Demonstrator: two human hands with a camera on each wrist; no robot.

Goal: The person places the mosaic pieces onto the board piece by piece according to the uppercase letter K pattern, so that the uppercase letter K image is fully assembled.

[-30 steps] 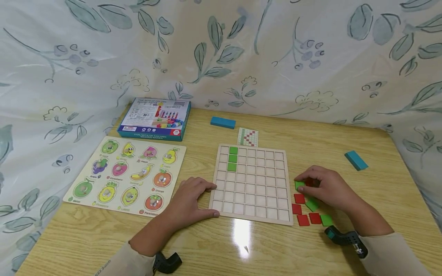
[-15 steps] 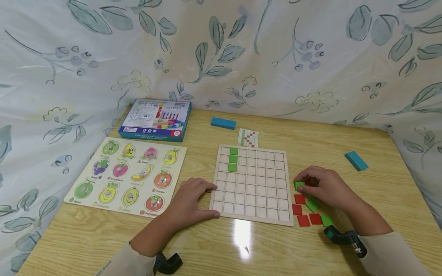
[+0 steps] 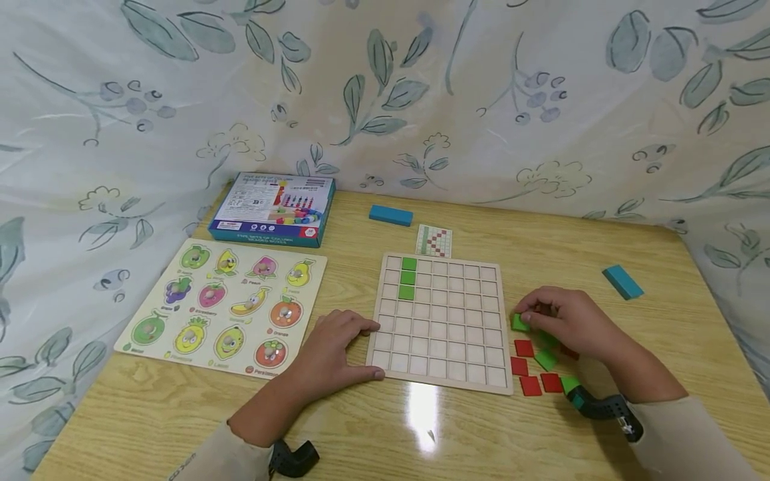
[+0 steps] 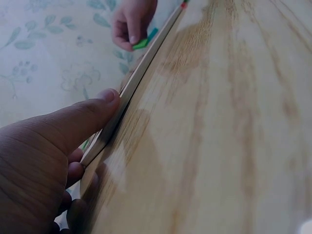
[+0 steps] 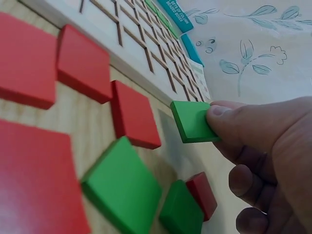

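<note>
My right hand [image 3: 571, 321] pinches a green square tile [image 5: 192, 119] between thumb and fingers, held tilted above the table close to the board's right edge. Below it lie several loose tiles, among them a red tile [image 5: 134, 114] and a green tile [image 5: 124, 187]. Partly under the hand, another green tile [image 5: 180, 209] lies against a small red tile [image 5: 202, 195]. My left hand [image 3: 331, 351] touches the lower left side of the wooden grid board [image 3: 442, 324], thumb [image 4: 105, 105] at the corner and index finger higher up. Three green tiles [image 3: 407, 278] fill cells in the board's second column.
A pattern card [image 3: 434, 240] lies at the board's far edge. Blue blocks stand behind it [image 3: 391, 215] and at the right [image 3: 623, 281]. A fruit puzzle board [image 3: 222, 307] and a toy box [image 3: 273, 208] occupy the left side.
The red tile under my right fingers no longer shows there; a green tile and a red one now show below the palm. The pinched green tile barely shifts. My left hand stays put.
</note>
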